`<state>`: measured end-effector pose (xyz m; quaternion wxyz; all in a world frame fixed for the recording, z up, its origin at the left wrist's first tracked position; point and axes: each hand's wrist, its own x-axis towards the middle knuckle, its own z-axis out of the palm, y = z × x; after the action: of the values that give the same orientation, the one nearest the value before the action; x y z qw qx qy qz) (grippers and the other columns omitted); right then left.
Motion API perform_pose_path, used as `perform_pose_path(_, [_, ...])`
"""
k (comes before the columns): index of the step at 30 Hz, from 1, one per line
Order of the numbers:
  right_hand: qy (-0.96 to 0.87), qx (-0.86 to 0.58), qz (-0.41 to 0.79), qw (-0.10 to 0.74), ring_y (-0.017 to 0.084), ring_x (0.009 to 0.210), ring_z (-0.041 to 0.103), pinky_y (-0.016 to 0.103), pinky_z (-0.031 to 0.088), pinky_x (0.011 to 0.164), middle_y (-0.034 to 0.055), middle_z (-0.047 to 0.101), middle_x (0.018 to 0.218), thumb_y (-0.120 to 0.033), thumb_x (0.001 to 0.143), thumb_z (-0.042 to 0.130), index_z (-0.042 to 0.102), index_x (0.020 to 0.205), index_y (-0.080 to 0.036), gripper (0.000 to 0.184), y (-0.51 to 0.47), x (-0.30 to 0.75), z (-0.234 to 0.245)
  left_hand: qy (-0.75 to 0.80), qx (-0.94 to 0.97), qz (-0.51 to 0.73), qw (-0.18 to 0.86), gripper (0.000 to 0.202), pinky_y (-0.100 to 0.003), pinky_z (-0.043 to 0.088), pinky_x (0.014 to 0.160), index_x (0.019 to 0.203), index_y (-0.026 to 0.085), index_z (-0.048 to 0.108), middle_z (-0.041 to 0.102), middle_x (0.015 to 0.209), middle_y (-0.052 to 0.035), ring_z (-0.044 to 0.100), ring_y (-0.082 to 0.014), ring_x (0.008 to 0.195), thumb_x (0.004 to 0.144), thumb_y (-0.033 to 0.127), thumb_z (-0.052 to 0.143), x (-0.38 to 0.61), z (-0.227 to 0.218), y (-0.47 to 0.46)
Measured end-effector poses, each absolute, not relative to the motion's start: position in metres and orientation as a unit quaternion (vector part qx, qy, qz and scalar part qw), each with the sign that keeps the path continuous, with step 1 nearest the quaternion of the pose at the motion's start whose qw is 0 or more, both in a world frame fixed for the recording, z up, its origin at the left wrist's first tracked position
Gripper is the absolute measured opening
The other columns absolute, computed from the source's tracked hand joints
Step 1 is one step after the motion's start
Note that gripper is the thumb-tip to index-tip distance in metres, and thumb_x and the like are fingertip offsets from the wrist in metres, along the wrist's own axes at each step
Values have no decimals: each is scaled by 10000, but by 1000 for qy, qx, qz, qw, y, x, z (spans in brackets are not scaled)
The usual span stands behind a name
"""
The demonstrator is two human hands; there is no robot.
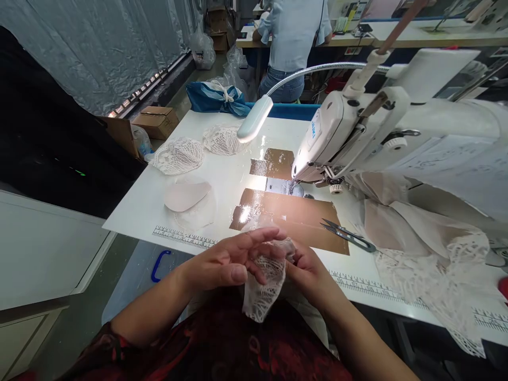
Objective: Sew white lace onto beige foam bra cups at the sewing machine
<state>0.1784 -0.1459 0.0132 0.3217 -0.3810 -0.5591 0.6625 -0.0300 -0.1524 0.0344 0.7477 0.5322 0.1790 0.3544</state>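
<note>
A white lace piece hangs in front of my body at the table's near edge. My right hand is closed on its upper right side, with the fingertips partly hidden. Over its left side lies my left hand, fingers spread and thumb standing apart; the fingertips touch or overlap the lace. Beyond both hands, brown cardboard covers the table below the sewing machine. Dark thread snips rest on the cardboard's right end.
Two lace cups lie at the far left, with a beige pad on sheer fabric nearer. Lace and beige pieces heap at the right. A lamp hangs over the white table. A person sits beyond.
</note>
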Motion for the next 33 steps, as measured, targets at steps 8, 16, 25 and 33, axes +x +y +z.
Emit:
perform_pose_path(8, [-407, -339, 768, 359, 142, 721, 606, 253, 477, 668, 9, 676, 839, -340, 717, 769, 631, 914, -213, 272, -153, 176, 3, 401, 540, 344, 655, 491, -256, 465, 764, 1228, 196, 569, 631, 1054, -84, 584, -195, 944, 781, 347, 707, -35, 20, -150])
perform_pose_path(16, [-436, -435, 643, 455, 163, 696, 593, 282, 492, 636, 7, 631, 796, -478, 826, 623, 537, 1156, -265, 402, -145, 178, 4, 402, 390, 471, 682, 224, -177, 396, 625, 884, 159, 576, 531, 735, 17, 470, -77, 653, 829, 358, 661, -19, 9, -158])
perform_pose_path(25, [-370, -391, 768, 346, 122, 620, 547, 235, 430, 570, -15, 622, 751, -411, 702, 764, 579, 892, -211, 332, -147, 173, 4, 427, 421, 515, 612, 237, -173, 358, 524, 905, 184, 532, 481, 659, 42, 398, -71, 554, 883, 416, 577, -7, 12, -157])
perform_pose_path(33, [-374, -417, 729, 393, 81, 529, 450, 203, 344, 510, -37, 547, 577, -391, 684, 778, 580, 612, -170, 305, -144, 183, 11, 406, 581, 307, 635, 305, -239, 445, 719, 1086, 151, 580, 610, 928, -41, 556, -153, 819, 799, 249, 611, -42, 20, -147])
